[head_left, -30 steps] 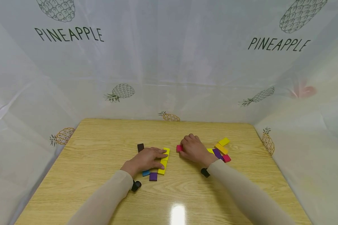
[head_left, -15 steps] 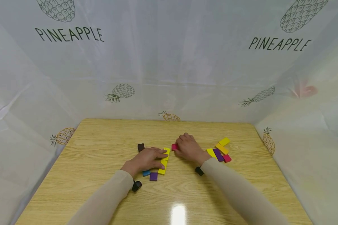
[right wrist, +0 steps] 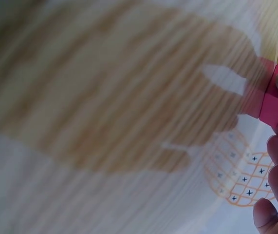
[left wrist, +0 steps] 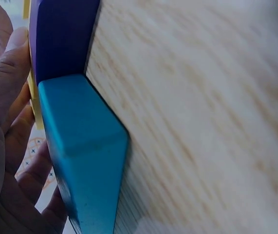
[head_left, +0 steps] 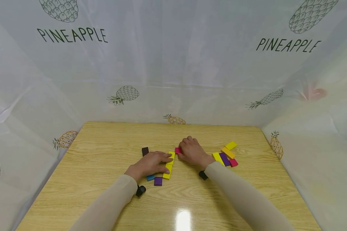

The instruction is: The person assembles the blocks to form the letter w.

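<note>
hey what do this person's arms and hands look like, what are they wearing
Both arms wear snug, pale beige long sleeves reaching the wrists. The left hand and right hand are bare, without visible rings. A small black device sits under the left wrist, and another under the right.

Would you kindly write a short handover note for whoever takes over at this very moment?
Left hand: flat on the yellow blocks, pressing; blue block and purple block lie by its wrist.
Right hand: pinches a pink block just right of the yellow row's far end.
Done: yellow row laid on the table.
Left: pink block not yet released; loose pile at right and brown block untouched.
</note>
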### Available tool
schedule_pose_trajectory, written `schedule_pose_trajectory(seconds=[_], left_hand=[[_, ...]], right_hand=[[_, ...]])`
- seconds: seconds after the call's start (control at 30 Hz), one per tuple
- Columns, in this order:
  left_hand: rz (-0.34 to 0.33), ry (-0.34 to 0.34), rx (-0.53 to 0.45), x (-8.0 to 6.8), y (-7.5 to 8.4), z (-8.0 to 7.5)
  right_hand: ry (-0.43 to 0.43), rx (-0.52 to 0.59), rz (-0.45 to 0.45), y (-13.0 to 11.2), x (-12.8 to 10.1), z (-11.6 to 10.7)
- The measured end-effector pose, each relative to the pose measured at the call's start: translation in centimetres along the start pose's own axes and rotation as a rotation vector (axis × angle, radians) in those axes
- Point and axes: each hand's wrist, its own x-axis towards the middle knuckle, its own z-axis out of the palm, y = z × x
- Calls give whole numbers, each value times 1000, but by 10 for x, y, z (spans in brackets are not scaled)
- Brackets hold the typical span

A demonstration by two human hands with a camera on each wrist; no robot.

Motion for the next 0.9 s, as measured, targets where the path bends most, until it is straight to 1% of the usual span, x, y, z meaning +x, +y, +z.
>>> schedule_pose_trajectory(seconds=[0.17, 0.5, 0.9], left_hand=[[-5, -1, 0, 1, 0, 0], [-21, -8, 3, 1, 0, 0], [-11, -10, -19, 0, 0, -1]], right_hand=[[-16, -3, 7, 0, 1, -1], [-11, -7, 4, 2, 1, 2], [-11, 21, 8, 0, 0, -1]])
